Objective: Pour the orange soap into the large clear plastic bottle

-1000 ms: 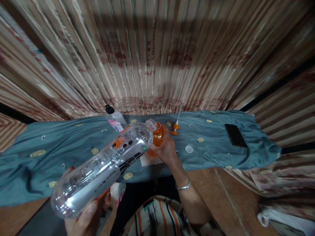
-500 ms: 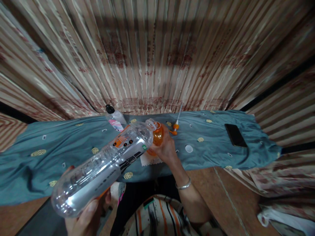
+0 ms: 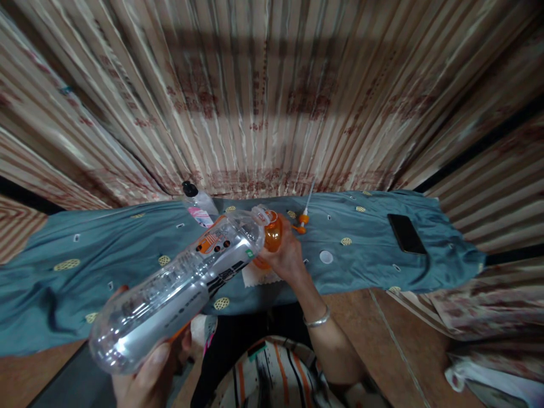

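Observation:
My left hand (image 3: 148, 368) is closed around the base of a large clear plastic bottle (image 3: 170, 294) with a silver and orange label. The bottle is tilted, its neck toward the upper right. Its mouth meets the top of an orange see-through bottle (image 3: 273, 235), which my right hand (image 3: 287, 255) grips from the right. The lower part of the orange bottle is partly hidden behind the clear one and my hand. Beneath it lies a white cloth or tissue (image 3: 259, 277). An orange pump head (image 3: 302, 220) with a long clear tube rests just beyond my right hand.
A teal patterned cloth (image 3: 365, 272) covers the narrow table. On it are a white round cap (image 3: 326, 257), a black phone (image 3: 406, 233) at the right, and a clear bottle with black top (image 3: 199, 204) at the back left. A pleated curtain (image 3: 263, 85) hangs behind.

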A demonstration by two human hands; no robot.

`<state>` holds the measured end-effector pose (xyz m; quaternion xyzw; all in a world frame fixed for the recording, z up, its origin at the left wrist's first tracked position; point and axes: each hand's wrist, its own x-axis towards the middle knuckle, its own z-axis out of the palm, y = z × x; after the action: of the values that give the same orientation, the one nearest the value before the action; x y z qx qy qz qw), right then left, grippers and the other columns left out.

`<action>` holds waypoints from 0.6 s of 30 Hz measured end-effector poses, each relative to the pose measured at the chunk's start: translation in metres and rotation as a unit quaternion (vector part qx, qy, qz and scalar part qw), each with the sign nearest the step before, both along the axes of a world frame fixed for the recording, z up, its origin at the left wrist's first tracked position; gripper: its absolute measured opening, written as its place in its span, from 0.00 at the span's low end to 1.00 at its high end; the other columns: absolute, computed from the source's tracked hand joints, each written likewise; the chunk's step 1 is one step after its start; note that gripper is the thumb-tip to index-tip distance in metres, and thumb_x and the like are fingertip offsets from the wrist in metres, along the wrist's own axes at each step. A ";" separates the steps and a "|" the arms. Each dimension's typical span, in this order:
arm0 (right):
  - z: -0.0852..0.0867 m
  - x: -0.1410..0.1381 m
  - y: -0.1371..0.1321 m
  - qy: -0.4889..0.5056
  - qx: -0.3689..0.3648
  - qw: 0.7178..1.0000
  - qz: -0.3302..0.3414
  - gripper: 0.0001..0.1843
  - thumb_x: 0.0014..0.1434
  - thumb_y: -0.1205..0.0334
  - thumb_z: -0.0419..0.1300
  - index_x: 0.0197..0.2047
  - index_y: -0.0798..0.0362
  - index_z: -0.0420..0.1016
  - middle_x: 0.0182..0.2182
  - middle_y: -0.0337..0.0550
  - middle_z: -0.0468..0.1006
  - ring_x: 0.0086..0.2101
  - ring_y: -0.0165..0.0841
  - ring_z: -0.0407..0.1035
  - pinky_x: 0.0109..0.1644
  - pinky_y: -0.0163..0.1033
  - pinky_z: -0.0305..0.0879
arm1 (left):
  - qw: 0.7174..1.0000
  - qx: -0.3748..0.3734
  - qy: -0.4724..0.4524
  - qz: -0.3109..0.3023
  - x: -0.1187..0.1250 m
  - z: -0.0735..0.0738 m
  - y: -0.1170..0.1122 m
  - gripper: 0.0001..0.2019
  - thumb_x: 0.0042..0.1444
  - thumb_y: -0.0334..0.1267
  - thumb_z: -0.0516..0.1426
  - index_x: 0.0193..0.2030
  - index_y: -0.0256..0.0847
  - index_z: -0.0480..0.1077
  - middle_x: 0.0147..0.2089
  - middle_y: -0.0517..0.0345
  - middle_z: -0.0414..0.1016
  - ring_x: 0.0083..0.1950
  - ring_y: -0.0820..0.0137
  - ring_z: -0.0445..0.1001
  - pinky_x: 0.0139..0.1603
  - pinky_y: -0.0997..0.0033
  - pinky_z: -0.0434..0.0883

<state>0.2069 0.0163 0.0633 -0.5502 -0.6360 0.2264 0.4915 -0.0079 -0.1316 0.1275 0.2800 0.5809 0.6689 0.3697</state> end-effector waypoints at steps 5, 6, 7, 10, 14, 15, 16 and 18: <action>0.001 0.001 0.000 0.000 -0.005 1.000 0.001 0.47 0.56 0.59 0.78 0.74 0.53 0.66 0.64 0.59 0.84 0.61 0.52 0.84 0.65 0.56 0.84 | 1.000 0.000 0.010 -0.001 0.000 0.002 -0.001 0.51 0.43 0.57 0.78 0.76 0.53 0.71 0.33 0.65 0.79 0.26 0.65 0.71 0.27 0.64 0.71; 0.002 0.001 -0.001 0.000 -0.009 1.000 0.001 0.47 0.56 0.59 0.78 0.74 0.52 0.66 0.64 0.58 0.84 0.61 0.51 0.84 0.65 0.55 0.84 | 1.000 0.000 0.014 -0.003 -0.001 0.001 -0.001 0.51 0.44 0.57 0.78 0.76 0.52 0.71 0.32 0.65 0.79 0.26 0.64 0.72 0.27 0.63 0.72; 0.002 0.001 -0.001 0.000 -0.012 1.000 0.002 0.47 0.56 0.59 0.78 0.74 0.52 0.66 0.65 0.58 0.84 0.61 0.51 0.84 0.64 0.55 0.84 | 1.000 0.001 0.016 -0.003 -0.003 -0.001 -0.001 0.51 0.43 0.57 0.78 0.75 0.52 0.72 0.32 0.64 0.79 0.26 0.64 0.72 0.28 0.63 0.73; 0.003 0.001 -0.001 0.001 -0.018 1.000 0.003 0.46 0.56 0.59 0.78 0.74 0.53 0.66 0.64 0.59 0.84 0.60 0.51 0.85 0.63 0.54 0.85 | 1.000 0.002 0.017 0.000 -0.009 -0.006 0.000 0.51 0.41 0.55 0.78 0.75 0.54 0.72 0.35 0.62 0.81 0.26 0.63 0.74 0.29 0.60 0.75; 0.004 0.001 -0.001 0.003 -0.015 1.000 0.000 0.47 0.56 0.58 0.78 0.74 0.54 0.66 0.64 0.60 0.84 0.60 0.52 0.85 0.63 0.55 0.85 | 0.999 0.023 0.023 -0.013 -0.012 -0.008 0.002 0.50 0.41 0.54 0.79 0.74 0.55 0.73 0.40 0.61 0.81 0.27 0.64 0.73 0.27 0.61 0.73; 0.004 0.001 -0.001 0.003 -0.016 1.000 -0.001 0.47 0.56 0.58 0.78 0.74 0.54 0.66 0.64 0.60 0.85 0.59 0.52 0.85 0.63 0.55 0.85 | 0.999 0.024 0.026 -0.017 -0.012 -0.008 0.002 0.49 0.41 0.54 0.79 0.73 0.55 0.74 0.40 0.61 0.81 0.27 0.65 0.73 0.27 0.61 0.74; 0.004 0.001 -0.001 0.003 -0.018 1.000 0.000 0.47 0.56 0.58 0.78 0.74 0.53 0.66 0.64 0.59 0.85 0.59 0.52 0.85 0.62 0.55 0.85 | 0.999 0.022 0.030 -0.018 -0.013 -0.008 0.002 0.49 0.42 0.54 0.78 0.73 0.55 0.74 0.40 0.61 0.80 0.27 0.65 0.74 0.28 0.61 0.74; 0.004 0.001 -0.001 0.004 -0.019 1.000 0.002 0.47 0.56 0.59 0.78 0.74 0.53 0.66 0.63 0.58 0.85 0.59 0.52 0.85 0.62 0.55 0.85 | 0.999 0.014 0.032 -0.016 -0.013 -0.008 0.000 0.49 0.42 0.55 0.78 0.74 0.54 0.73 0.38 0.61 0.80 0.27 0.64 0.73 0.28 0.61 0.74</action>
<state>0.2074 0.0148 0.0672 -0.5576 -0.6305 0.2415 0.4830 -0.0209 -0.1312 0.1195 0.3152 0.5784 0.6619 0.3577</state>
